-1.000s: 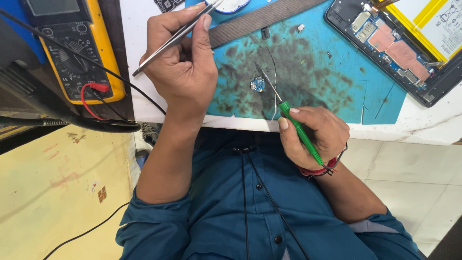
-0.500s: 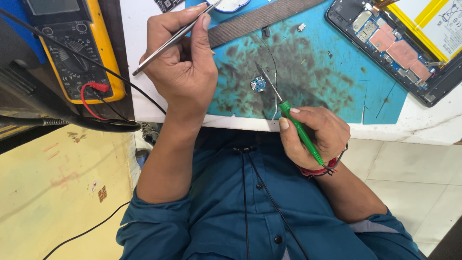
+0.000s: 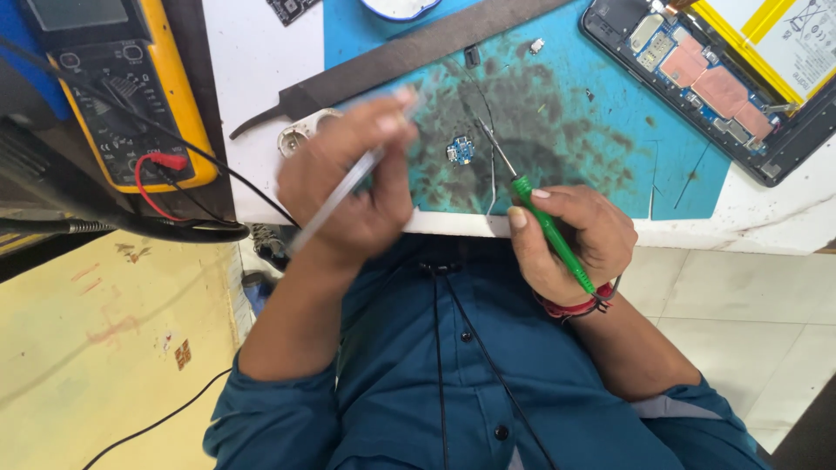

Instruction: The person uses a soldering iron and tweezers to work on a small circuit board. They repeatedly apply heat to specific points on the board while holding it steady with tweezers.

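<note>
My left hand (image 3: 348, 187) grips silver tweezers (image 3: 344, 193), blurred by motion, over the near edge of the blue work mat (image 3: 575, 113). My right hand (image 3: 570, 235) holds a green-handled screwdriver (image 3: 544, 222) whose metal tip points up toward a tiny blue circuit part (image 3: 460, 150) lying on the stained middle of the mat. The tip stops just right of that part. A dark flat file (image 3: 409, 57) lies diagonally behind my left hand.
A yellow multimeter (image 3: 122, 96) with red and black leads sits at the left. An opened tablet (image 3: 723, 78) with exposed boards and battery lies at the top right. A small round metal part (image 3: 300, 135) rests by the file's tang.
My left hand has swung down and right with the tweezers, from near the mat's far edge to its near edge. The right hand and screwdriver stay in place.
</note>
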